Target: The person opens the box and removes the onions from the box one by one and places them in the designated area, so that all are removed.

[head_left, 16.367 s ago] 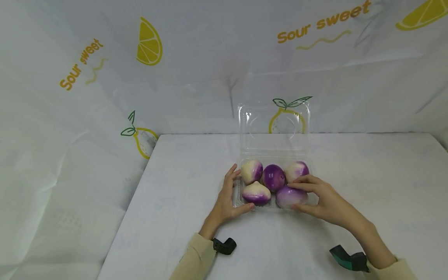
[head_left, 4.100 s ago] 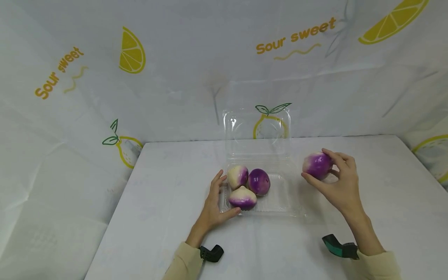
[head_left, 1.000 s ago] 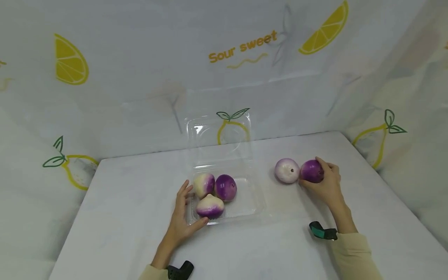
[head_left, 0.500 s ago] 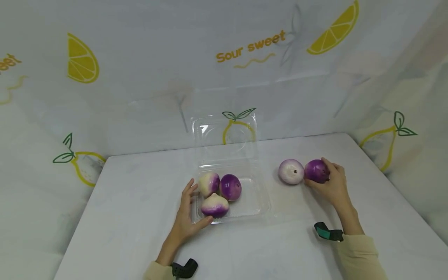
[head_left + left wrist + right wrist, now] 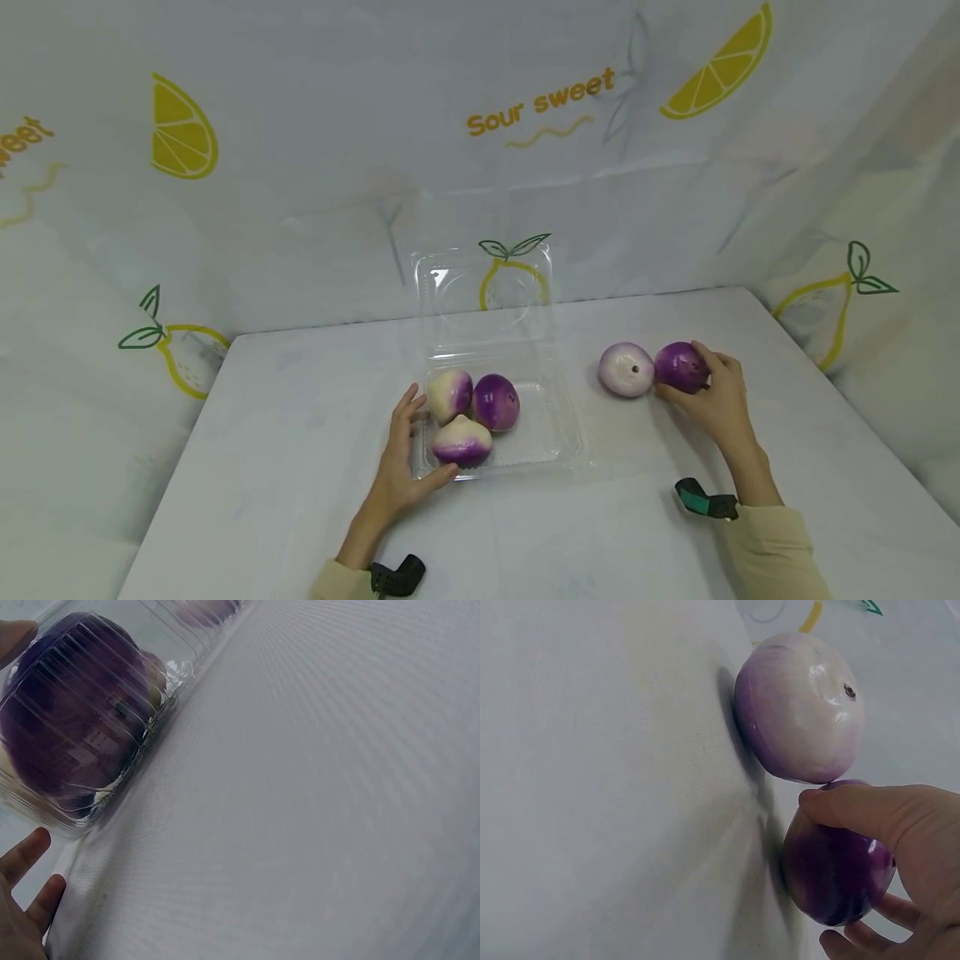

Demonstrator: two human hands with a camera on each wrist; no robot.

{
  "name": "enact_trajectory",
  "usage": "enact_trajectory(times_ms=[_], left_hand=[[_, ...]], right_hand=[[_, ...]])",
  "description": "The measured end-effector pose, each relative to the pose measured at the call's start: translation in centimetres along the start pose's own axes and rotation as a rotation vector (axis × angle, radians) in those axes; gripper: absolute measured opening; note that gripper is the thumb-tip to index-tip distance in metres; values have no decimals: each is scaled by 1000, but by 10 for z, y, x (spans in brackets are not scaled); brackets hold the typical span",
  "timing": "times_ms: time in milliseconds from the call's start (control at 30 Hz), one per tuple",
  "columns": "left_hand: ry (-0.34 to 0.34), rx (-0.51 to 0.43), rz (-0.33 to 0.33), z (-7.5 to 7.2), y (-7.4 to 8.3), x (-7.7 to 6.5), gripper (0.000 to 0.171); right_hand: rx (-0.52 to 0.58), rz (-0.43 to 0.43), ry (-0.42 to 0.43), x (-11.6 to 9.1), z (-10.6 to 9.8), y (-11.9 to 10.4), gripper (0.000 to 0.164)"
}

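Observation:
In the head view my right hand (image 5: 716, 400) pinches a purple turnip (image 5: 678, 367) between thumb and fingers. This turnip sits low on the table, up against a paler white-and-purple turnip (image 5: 626, 369) on its left. The right wrist view has the thumb (image 5: 847, 806) across the held turnip and other fingers at its far side. My left hand (image 5: 397, 467) rests spread at the left end of a clear plastic clamshell box (image 5: 536, 417), thumb at the front rim. Inside the box's left part lie a purple turnip (image 5: 496, 402) and two white-and-purple turnips (image 5: 462, 441).
The box's transparent lid (image 5: 483, 292) stands raised at the back. A white table (image 5: 570, 542) lies beneath everything, with a lemon-printed white cloth (image 5: 322, 217) hanging behind it. Each wrist wears a dark band (image 5: 397, 575).
Since the oldest frame, two turnips have left the box for the table on its right. The right hand has lowered its turnip beside the paler one; the last half second shows almost no motion.

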State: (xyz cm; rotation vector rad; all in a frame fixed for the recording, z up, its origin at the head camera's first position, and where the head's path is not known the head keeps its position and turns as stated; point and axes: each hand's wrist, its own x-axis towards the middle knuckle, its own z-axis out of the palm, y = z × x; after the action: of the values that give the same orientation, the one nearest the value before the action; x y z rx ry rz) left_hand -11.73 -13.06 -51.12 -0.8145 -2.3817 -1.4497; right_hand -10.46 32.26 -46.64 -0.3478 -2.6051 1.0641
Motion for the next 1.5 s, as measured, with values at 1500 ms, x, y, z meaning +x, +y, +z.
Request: enact_trajectory(times_ms=[1500], left_hand=[[-25,-7,-39,-2,3,3,100]], right_hand=[[49,-89,85,-5,-9,-25,74]])
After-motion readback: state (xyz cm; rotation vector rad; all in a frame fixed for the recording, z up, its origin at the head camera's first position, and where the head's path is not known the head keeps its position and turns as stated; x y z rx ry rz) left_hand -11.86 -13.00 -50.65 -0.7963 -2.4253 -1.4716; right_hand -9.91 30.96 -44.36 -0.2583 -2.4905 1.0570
